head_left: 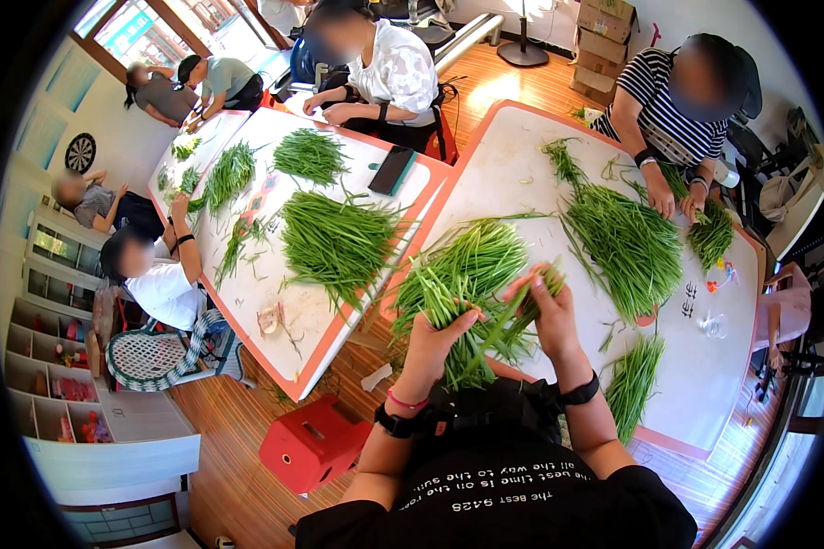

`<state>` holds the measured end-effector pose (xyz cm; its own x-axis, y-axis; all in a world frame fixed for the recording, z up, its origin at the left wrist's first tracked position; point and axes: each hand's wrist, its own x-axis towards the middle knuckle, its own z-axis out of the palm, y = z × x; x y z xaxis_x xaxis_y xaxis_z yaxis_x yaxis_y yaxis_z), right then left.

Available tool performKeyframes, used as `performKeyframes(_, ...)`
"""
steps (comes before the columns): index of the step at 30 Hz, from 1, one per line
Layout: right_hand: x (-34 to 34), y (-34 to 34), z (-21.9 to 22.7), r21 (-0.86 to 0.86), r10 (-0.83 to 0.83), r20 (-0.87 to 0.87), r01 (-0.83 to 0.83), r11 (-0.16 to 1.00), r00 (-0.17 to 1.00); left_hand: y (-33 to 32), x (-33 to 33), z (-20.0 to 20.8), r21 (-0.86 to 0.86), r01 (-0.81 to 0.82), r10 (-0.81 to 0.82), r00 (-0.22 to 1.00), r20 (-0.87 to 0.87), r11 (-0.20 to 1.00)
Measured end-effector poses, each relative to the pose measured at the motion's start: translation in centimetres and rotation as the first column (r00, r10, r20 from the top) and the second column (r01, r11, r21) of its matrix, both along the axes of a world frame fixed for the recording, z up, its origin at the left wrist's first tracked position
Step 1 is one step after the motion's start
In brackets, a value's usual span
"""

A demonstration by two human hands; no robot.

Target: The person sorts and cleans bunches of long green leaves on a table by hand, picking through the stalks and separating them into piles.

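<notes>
Head view: green stalks are handled by two bare hands above the near edge of a white table with an orange rim. By the left hand, a bundle is gripped, its fingers curled around the stalks and its thumb pressed across them; the far fingertips are hidden. By the right hand, a thin tuft is clamped between thumb and fingers, just beside the bundle. Cut ends are seen hanging below both hands. Behind them, a loose pile is spread at the table's left corner.

On the same table, a larger heap is laid to the right, with a smaller bunch placed nearer the body. Beyond the heap, stalks are held by a co-worker in a striped shirt. A clear cup is set near the right side.

To the left, a second table is covered in part by further stalks; a black phone is laid at its edge. A red stool is placed on the wooden floor below.
</notes>
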<state>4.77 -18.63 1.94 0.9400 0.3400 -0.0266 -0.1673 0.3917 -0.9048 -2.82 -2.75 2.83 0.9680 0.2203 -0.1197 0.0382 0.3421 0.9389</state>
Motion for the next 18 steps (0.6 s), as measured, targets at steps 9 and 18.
performKeyframes(9,-0.9,0.3,1.2,-0.170,0.198,-0.037,-0.201,0.965,0.980,-0.2,0.0,0.4,0.080,0.084,-0.085,0.996,0.002,0.993)
performKeyframes(18,-0.5,0.1,0.0,0.007,0.096,0.046,-0.097,0.995,0.994,-0.4,0.0,0.6,-0.043,-0.046,0.045,0.999,-0.019,0.998)
